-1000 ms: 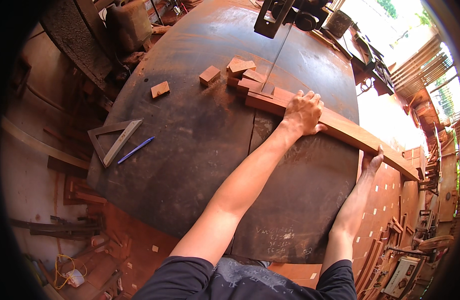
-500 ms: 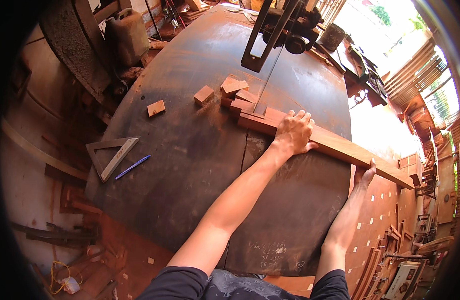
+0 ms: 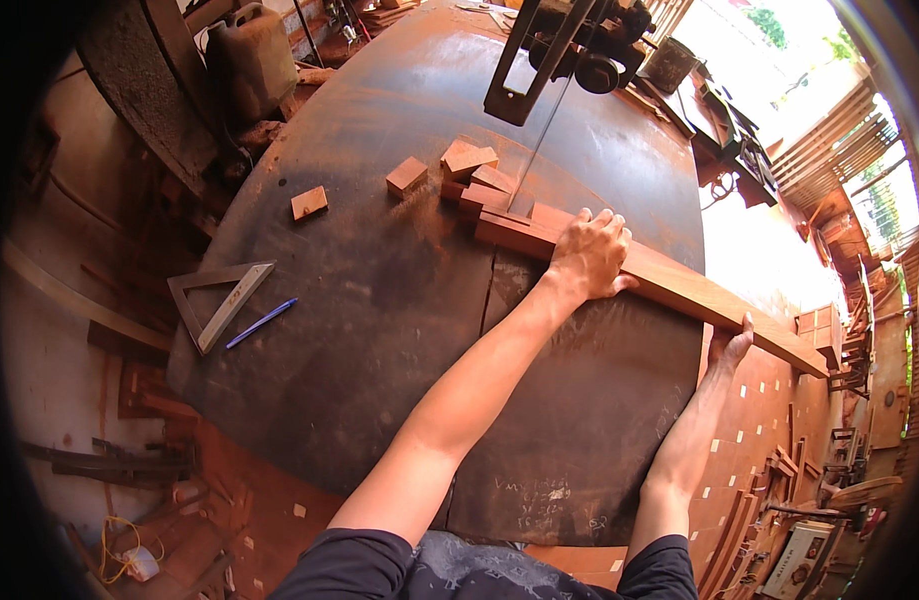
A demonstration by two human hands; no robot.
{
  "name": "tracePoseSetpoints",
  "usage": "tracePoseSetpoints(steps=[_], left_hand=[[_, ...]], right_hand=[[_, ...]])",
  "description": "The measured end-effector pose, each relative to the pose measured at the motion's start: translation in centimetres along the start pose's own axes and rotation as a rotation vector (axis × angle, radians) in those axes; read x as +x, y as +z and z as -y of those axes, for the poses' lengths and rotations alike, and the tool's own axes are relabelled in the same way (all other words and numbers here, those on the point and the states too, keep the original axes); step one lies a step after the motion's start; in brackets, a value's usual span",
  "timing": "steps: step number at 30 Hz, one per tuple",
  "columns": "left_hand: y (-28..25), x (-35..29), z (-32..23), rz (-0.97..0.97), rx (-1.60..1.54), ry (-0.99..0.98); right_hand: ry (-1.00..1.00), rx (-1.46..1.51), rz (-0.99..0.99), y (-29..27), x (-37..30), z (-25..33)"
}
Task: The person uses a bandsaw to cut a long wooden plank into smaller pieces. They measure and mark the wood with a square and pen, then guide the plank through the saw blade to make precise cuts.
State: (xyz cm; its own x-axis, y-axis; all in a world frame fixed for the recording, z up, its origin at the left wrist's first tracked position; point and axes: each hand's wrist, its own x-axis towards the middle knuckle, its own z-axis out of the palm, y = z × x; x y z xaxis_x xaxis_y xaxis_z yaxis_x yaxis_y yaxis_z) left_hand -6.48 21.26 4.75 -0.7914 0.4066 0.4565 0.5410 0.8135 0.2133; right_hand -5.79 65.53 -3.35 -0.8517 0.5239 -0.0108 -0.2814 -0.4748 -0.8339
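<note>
Wooden beam (image 3: 679, 285) with its left end at the bandsaw blade (image 3: 542, 140), apparently the cutting step.

The left hand (image 3: 587, 258) is clamped over the beam on the dark table (image 3: 369, 350), near and right of the blade; the right hand (image 3: 731, 345) has its thumb on the overhanging right part, fingers hidden, so its closure I cannot tell. The next move seemingly calls for steady guiding, fingers clear of the blade.

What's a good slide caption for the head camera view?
Left hand and right hand hold a long wooden beam on a dark table, its left end by a thin blade.
</note>
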Motion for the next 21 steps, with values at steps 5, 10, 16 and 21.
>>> tracePoseSetpoints(steps=[5, 10, 16, 21], left_hand=[[-0.2, -0.1, 0.4, 0.067, -0.014, -0.014], [-0.1, 0.0, 0.3, 0.054, -0.008, 0.007], [0.0, -0.2, 0.4, 0.054, -0.002, 0.015], [-0.2, -0.1, 0.5, 0.068, -0.01, 0.025]], right_hand=[[-0.004, -0.01, -0.015, 1.1, -0.8, -0.5], [0.003, -0.018, -0.049, 0.5, -0.5, -0.2], [-0.007, -0.043, -0.124, 1.8, -1.6, -0.2], [0.0, -0.046, -0.132, 2.1, -1.8, -0.1]])
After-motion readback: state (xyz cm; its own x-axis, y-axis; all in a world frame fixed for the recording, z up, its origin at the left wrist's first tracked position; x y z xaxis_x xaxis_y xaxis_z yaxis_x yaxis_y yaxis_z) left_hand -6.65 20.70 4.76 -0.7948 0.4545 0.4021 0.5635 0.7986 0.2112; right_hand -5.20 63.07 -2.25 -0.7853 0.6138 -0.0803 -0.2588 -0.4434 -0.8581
